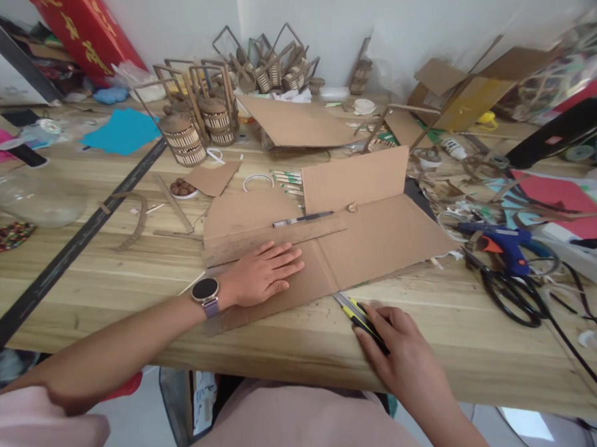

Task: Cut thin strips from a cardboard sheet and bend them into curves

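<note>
My left hand point(264, 273) lies flat with fingers stretched out on a brown cardboard sheet point(384, 239), a watch on its wrist. The sheet has a fold line, and one flap stands up at the back. Just beyond my fingers a cardboard strip point(299, 233) lies across the sheet, with a dark pen point(303, 218) beside it. My right hand point(397, 342) is closed round a yellow and black utility knife point(362, 318). Its blade points at the front edge of the sheet, close to the fold; whether it touches the cardboard I cannot tell.
Small lidded baskets with tall handles point(184, 139) stand at the back left. A long black ruler point(79, 238) lies at the left. On the right are a blue glue gun point(512, 245), black-handled scissors point(512, 299) and red paper point(562, 203). Another cardboard piece point(303, 123) lies behind.
</note>
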`<action>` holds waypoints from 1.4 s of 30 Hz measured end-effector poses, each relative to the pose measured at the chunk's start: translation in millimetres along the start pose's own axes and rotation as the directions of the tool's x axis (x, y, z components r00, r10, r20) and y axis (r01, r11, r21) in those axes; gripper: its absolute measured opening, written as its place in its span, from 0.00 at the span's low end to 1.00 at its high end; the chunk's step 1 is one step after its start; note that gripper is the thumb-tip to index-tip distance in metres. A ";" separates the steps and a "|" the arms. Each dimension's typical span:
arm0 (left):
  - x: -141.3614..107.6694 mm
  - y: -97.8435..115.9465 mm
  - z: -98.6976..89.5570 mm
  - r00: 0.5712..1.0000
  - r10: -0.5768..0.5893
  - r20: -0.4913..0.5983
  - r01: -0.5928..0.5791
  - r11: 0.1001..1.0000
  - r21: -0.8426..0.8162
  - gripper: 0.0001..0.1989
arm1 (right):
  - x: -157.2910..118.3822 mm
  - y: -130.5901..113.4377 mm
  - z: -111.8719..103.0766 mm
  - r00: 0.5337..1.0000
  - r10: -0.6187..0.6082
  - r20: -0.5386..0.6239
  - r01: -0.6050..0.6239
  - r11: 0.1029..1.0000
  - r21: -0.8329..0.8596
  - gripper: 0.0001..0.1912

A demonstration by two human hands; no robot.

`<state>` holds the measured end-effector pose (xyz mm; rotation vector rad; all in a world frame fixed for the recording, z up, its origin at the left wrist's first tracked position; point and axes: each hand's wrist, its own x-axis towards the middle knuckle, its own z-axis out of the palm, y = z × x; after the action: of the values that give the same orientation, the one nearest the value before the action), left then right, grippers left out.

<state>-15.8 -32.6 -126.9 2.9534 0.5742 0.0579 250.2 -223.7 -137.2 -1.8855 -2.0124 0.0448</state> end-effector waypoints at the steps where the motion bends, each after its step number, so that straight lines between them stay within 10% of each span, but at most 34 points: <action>1: 0.0 0.1 0.0 1.000 0.000 -0.001 0.000 1.000 -0.001 0.26 | 0.1 -1.0 -0.1 1.000 -0.003 -0.005 0.003 1.000 -0.007 0.21; 42: 1.2 -1.0 -1.0 1.000 0.011 0.009 -0.010 0.999 -0.033 0.25 | -16.9 -35.1 25.2 0.990 -0.139 0.020 0.140 0.990 -0.027 0.19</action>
<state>-15.2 -31.2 -126.0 2.9231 0.5510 0.0544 209.7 -237.6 -155.0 -1.7616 -2.1625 -0.0038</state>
